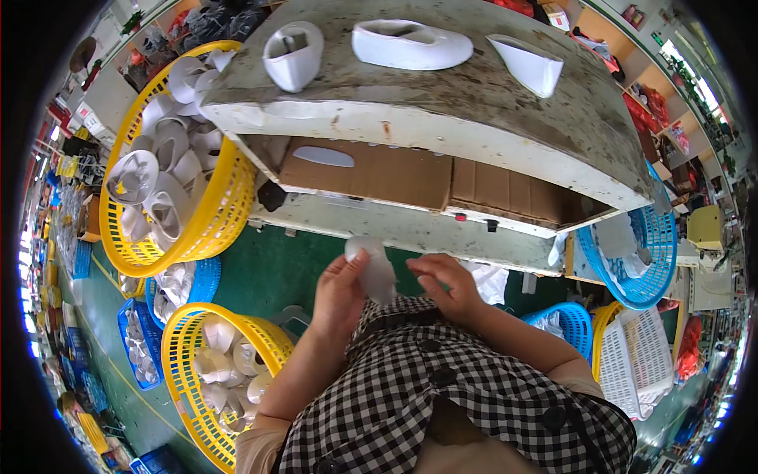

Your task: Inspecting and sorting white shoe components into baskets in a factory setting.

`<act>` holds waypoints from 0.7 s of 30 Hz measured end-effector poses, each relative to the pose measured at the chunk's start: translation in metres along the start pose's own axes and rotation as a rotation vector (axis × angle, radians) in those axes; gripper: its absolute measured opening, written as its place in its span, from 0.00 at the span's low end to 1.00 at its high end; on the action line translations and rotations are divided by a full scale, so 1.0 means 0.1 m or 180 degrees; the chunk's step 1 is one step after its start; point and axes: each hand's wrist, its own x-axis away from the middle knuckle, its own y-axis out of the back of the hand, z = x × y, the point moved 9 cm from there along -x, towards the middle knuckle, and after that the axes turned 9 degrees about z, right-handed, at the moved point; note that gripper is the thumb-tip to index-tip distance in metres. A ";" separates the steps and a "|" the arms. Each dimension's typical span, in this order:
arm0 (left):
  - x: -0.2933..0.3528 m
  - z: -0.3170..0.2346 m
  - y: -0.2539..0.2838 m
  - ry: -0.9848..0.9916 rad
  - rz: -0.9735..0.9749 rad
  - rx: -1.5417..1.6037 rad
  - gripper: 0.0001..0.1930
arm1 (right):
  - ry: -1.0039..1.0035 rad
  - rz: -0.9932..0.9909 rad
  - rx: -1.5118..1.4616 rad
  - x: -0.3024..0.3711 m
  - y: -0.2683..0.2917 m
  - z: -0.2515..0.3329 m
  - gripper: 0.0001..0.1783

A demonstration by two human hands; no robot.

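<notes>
A big table (505, 103) is seen past both hands.
Nothing is held by the loosely bent right hand (448, 286). In the left hand (338, 294), the nearer one, a thin white piece (377, 275) is pinched, just left of the right hand but not touched by it. Its long way is stretched out from the body, with the far end pointed at the table, tipped a bit left.
</notes>
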 end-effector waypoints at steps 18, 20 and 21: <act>-0.32 0.93 -0.65 0.0925 0.0349 -0.2175 0.24 | -0.1194 -0.1516 0.3173 -0.02 2.64 -2.33 0.18; -0.38 0.92 -0.61 0.0887 0.0095 -0.2412 0.26 | -0.1182 -0.1578 0.3208 -0.07 2.68 -2.26 0.18; -0.44 0.95 -0.56 0.0827 0.0085 -0.2756 0.27 | -0.1181 -0.1610 0.3231 -0.07 2.67 -2.22 0.19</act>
